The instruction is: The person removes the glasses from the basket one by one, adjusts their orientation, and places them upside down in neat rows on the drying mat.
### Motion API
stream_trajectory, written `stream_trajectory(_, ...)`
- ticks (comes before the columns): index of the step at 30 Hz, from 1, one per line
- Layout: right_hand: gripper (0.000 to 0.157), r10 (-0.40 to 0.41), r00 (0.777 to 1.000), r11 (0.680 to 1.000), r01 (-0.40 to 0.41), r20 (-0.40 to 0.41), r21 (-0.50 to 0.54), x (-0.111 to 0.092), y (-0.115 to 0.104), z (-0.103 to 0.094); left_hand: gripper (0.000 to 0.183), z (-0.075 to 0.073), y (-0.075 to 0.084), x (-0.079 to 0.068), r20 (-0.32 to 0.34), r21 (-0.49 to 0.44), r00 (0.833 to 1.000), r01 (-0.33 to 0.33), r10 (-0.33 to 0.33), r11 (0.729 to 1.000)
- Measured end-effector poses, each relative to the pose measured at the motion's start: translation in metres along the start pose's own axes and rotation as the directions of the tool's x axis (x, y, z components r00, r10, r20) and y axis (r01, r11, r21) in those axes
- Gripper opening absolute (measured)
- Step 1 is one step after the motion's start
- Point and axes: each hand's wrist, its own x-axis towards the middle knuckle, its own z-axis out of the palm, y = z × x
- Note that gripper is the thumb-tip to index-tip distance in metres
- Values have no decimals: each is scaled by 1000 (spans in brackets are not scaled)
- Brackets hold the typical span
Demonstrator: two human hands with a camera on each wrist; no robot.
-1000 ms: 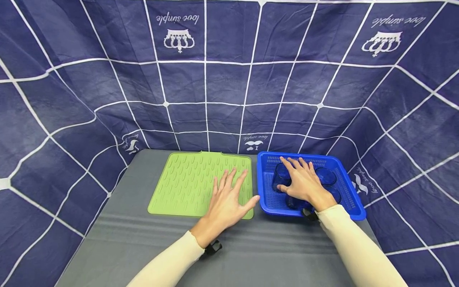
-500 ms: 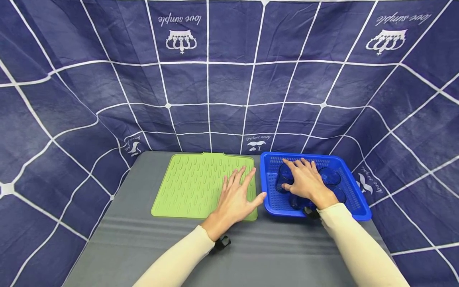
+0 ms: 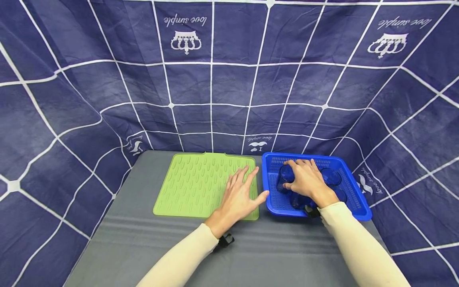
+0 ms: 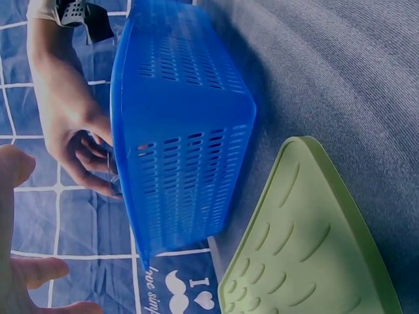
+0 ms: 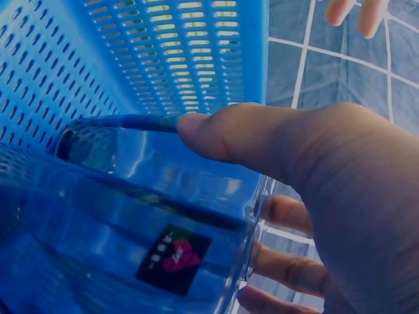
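Observation:
My right hand (image 3: 306, 179) reaches into the blue plastic basket (image 3: 265, 181) and grips a clear drinking glass (image 3: 283, 185) at its left side. In the right wrist view the thumb (image 5: 219, 131) lies against that glass (image 5: 144, 154), and the other fingers curve round past its end. A second glass with a dark, pink-marked label (image 5: 173, 260) lies nearer that camera. My left hand (image 3: 238, 199) hovers over the right part of a green ridged mat (image 3: 193, 187), fingers spread and holding nothing.
More glasses (image 3: 331, 177) sit on the basket's right side, partly hidden by my right hand. Mat and basket lie side by side on a grey tabletop (image 3: 143, 243). A navy cloth with white lines (image 3: 229, 83) hangs behind and at both sides.
My right hand's fingers have drawn in round the left glass, from spread above it before. The left hand has shifted slightly right over the mat, still spread.

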Motion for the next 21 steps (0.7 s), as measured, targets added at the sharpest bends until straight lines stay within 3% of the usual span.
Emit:
stream_trajectory(11,76,-43,998,999,43,-36,-1,-2,-9,9,89,3,-2,-7,14,-38,999,29,-28,999)
stream_trajectory(21,73,-75,995,997,74,-71,-17,-7,-13,6,90,8,0,-7,5,-149,999,43,-43,988)
